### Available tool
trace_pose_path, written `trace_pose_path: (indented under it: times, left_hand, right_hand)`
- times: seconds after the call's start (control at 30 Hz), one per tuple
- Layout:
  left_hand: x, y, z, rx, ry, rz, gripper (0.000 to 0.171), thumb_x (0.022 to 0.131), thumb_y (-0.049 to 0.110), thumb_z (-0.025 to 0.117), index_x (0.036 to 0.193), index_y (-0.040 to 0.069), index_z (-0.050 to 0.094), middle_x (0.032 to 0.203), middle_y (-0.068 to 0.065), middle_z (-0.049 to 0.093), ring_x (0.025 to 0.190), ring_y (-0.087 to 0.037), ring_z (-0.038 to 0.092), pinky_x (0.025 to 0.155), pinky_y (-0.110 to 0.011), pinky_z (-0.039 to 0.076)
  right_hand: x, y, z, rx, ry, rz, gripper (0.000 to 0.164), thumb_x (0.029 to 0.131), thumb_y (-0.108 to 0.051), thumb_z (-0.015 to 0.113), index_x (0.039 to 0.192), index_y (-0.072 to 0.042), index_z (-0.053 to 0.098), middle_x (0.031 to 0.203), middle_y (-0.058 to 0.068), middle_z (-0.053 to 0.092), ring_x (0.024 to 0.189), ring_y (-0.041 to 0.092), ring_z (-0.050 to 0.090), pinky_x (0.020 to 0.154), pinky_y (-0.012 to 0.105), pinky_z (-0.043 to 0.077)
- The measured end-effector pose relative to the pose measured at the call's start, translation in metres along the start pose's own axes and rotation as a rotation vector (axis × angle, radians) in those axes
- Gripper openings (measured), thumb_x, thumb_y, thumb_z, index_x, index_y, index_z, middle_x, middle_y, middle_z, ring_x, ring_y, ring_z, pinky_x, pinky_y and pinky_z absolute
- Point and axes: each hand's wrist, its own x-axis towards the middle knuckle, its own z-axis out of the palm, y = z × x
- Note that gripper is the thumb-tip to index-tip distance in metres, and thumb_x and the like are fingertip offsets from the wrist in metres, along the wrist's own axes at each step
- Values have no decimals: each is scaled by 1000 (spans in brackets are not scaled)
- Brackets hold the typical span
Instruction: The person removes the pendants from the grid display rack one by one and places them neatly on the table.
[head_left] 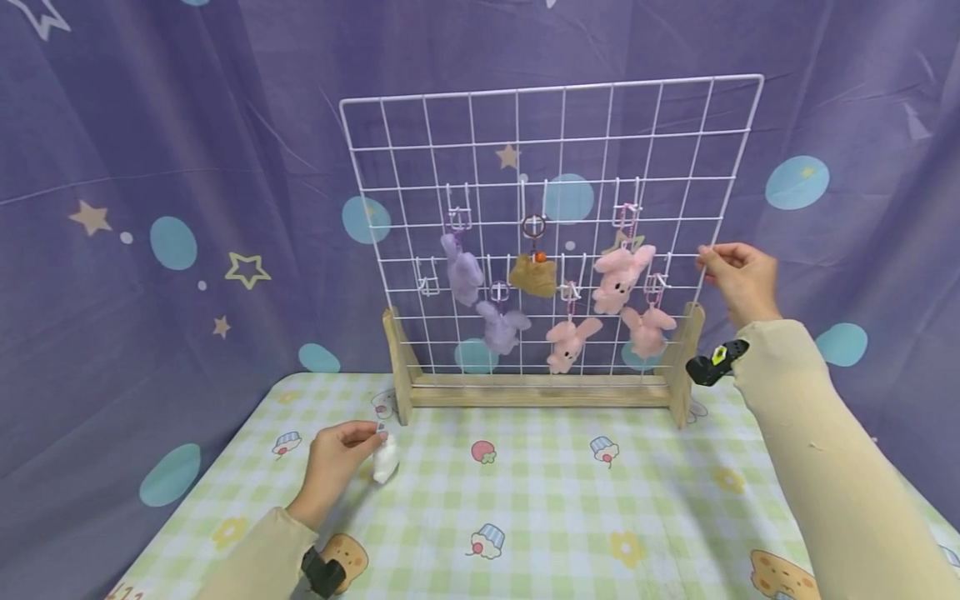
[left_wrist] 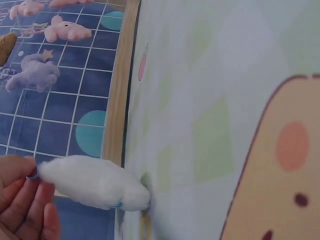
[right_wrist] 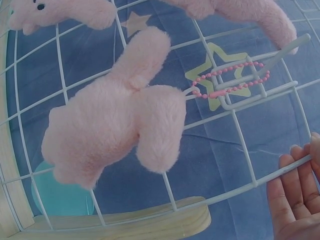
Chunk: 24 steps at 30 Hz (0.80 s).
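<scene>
In the head view my left hand (head_left: 335, 461) pinches the top of a small white plush pendant (head_left: 386, 461), which hangs just above the checked tablecloth. The left wrist view shows the furry white body (left_wrist: 95, 182) with a blue loop at the fingertips. My right hand (head_left: 744, 281) grips the right edge of a white wire grid (head_left: 562, 88), thumb and fingers around the rod. Nearest to it on the grid is a pink bunny plush (head_left: 648, 331), hung by a pink bead chain (right_wrist: 231, 80) from a white hook.
More plush pendants hang on hooks: two purple ones (head_left: 463, 273), a brown one (head_left: 534, 276) and other pink ones (head_left: 621, 279). A white hook (head_left: 428, 287) at the grid's left carries nothing. The wooden stand (head_left: 540, 396) holds the grid upright before a purple curtain (head_left: 247, 125).
</scene>
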Motion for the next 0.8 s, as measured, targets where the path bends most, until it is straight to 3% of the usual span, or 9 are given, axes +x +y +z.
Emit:
trace_pose_path:
  times: [0.5,0.8]
  left_hand:
    - [20,-12,17,-166,-47,9,26,84,8,70,104,-8,66,97,-16,70,75,1,62,72,-15,49]
    - [29,-16,24,-175,-40,28,26,83,7,71,103,-9,65,96,-16,70,74,1,60,73,-15,48]
  right_hand:
    - [0,0,-1,4,10,4,42,70,-27,84,99,-1,69,88,11,72,76,20,69,58,23,55]
    - [-1,0,-1,-17,4,-2,41,71,-29,83,99,-2,69,87,9,72,76,18,69,59,23,55]
